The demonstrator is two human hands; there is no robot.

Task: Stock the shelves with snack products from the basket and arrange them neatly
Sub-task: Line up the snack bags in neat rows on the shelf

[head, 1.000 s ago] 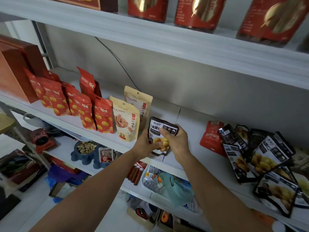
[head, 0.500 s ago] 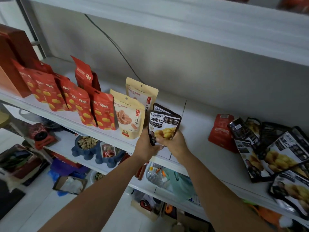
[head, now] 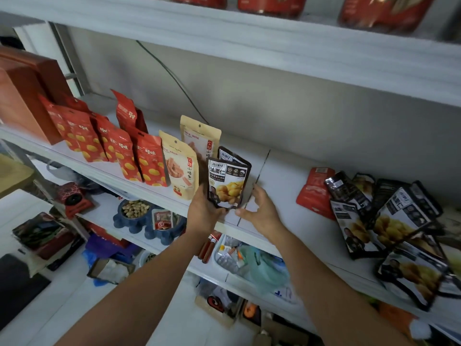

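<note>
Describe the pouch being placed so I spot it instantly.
On the middle shelf, an upright row runs red pouches, then tan pouches. The front black pouch ends it, gripped by the left hand; one twin stands behind, others lie heaped further right.

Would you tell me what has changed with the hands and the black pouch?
The right hand let go of the black pouch and opened beside it. The left hand still holds it, now upright by the beige pouches. The red pouches and the heap of black pouches stayed put.
</note>
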